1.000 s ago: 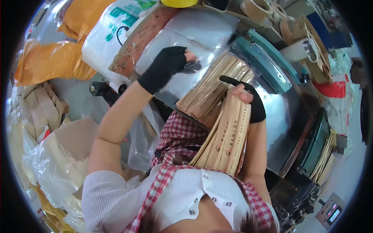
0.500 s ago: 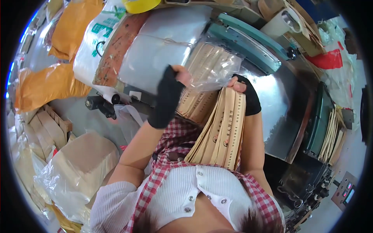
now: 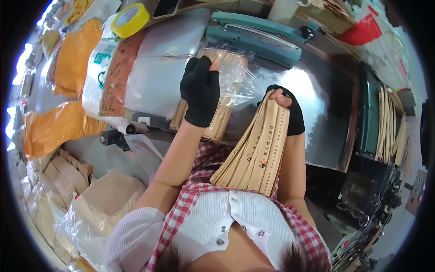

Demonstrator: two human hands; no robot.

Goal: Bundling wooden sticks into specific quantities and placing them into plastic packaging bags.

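My right hand (image 3: 287,106), in a black fingerless glove, grips a fanned bundle of long, narrow brown paper sleeves (image 3: 267,149) by its top end. The bundle hangs down toward my lap, its printed faces turned up. My left hand (image 3: 200,88), gloved the same way, is closed at the upper left side of a clear plastic bag (image 3: 240,75) and seems to pinch its film. Its fingertips are mostly hidden. More brown paper sleeves (image 3: 220,119) lie in and under the bag on the worktable, partly covered by the left hand.
A stack of clear plastic film (image 3: 156,75) lies left of the bag. Beyond it stands a long green bag sealer (image 3: 256,38). A yellow tape roll (image 3: 130,20) is at the far left, and a second green machine (image 3: 370,109) with paper sleeves stands at right. Wrapped packages (image 3: 104,199) sit lower left.
My left hand has moved away from me, up to the bag's far left side. The right hand keeps its hold on the sleeves. My view has turned, shifting the table's things.
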